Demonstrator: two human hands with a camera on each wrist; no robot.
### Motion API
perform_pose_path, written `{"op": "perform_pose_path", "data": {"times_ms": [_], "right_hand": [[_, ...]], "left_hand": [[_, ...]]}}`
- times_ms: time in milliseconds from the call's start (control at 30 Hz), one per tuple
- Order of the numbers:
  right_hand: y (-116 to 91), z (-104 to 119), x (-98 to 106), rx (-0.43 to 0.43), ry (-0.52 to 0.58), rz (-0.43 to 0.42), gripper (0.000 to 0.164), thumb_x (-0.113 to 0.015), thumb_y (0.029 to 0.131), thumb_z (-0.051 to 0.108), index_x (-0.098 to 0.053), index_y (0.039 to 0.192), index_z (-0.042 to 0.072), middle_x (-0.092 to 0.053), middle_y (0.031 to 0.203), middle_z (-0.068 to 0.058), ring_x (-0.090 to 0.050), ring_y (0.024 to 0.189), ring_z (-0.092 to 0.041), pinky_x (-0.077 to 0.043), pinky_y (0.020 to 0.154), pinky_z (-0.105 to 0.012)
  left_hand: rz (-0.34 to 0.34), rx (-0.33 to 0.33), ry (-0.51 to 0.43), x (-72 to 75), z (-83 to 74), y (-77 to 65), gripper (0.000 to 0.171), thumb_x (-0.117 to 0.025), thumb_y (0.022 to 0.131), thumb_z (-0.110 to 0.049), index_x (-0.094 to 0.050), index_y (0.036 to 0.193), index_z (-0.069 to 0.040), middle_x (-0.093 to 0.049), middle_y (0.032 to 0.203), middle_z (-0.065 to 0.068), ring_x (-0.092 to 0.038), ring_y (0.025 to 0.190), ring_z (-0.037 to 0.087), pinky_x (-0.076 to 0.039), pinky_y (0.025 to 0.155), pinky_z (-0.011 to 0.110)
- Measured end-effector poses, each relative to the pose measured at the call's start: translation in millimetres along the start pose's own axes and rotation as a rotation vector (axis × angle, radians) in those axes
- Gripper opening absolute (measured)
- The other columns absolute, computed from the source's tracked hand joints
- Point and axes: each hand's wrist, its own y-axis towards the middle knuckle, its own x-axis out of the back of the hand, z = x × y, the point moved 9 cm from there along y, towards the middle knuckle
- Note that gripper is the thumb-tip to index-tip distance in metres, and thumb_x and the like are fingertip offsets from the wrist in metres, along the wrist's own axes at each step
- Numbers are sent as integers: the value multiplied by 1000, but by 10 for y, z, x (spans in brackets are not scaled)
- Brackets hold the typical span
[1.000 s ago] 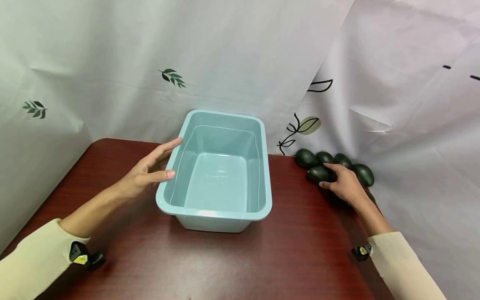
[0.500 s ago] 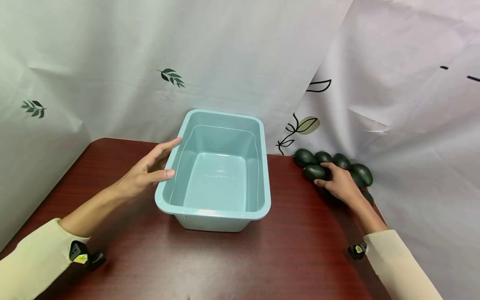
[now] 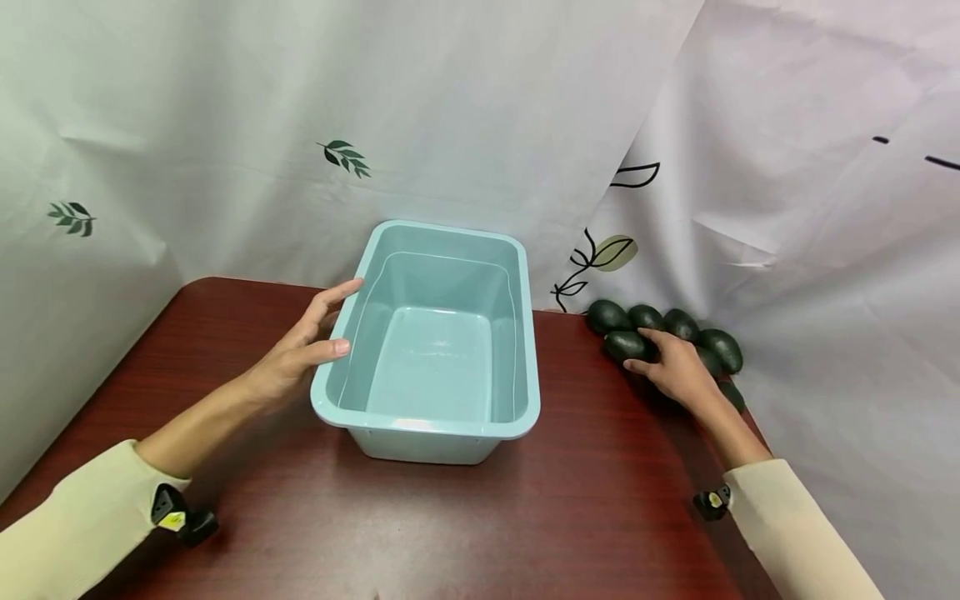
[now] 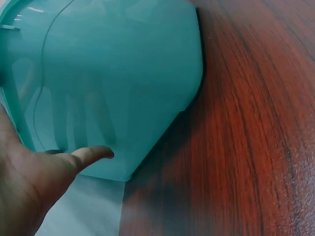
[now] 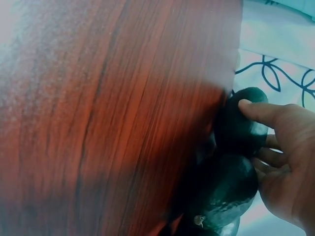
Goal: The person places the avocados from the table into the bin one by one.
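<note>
A light blue-green plastic bin (image 3: 429, 427) stands upright on the table, its inside bare. My left hand (image 3: 296, 354) is at its left rim, with straight fingers and thumb touching there. In the left wrist view the left thumb (image 4: 92, 155) lies against the bin's outer wall (image 4: 133, 98). At the right, my right hand (image 3: 681, 371) grips a dark green avocado (image 3: 625, 346) between thumb and fingers. The right wrist view shows the thumb on top of this avocado (image 5: 241, 123), the fingers around its far side. Another avocado (image 5: 224, 184) sits right beside it.
Several more avocados (image 3: 720, 350) cluster along the back right edge of the dark red wood-grain table (image 3: 450, 533), partly hidden by the right hand. White curtains (image 3: 480, 108) with leaf prints hang close behind the table and at both sides.
My right hand has shifted slightly left with its avocado, uncovering more of the avocados behind it. The left hand and the bin stay in place, the left forearm edging slightly right.
</note>
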Motion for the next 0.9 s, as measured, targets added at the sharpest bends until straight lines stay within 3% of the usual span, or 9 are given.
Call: {"op": "perform_pose_path", "data": {"times_ms": [167, 467, 900], "right_hand": [[6, 3, 0, -3, 1, 11, 80, -82, 105, 38, -51, 163, -9, -73, 128, -32, -68, 119, -45, -53, 110, -71], [38, 46, 76, -15, -4, 9, 80, -81, 105, 38, -51, 163, -8, -63, 153, -37, -62, 141, -55, -49, 116, -73], [61, 91, 76, -31, 32, -2, 85, -80, 103, 53, -56, 162, -3, -66, 152, -34, -68, 131, -49, -54, 110, -70]], "left_hand": [[-13, 31, -39, -33, 68, 16, 76, -53, 106, -24, -24, 174, -40, -36, 159, 12, -62, 131, 25, -67, 92, 40], [-38, 37, -48, -44, 76, 23, 73, -50, 104, -24, -27, 171, -43, -36, 158, 13, -65, 128, 26, -67, 90, 41], [-29, 38, -39, -65, 80, -4, 74, -50, 104, -26, -23, 171, -44, -32, 159, 13, -61, 130, 27, -67, 90, 42]]}}
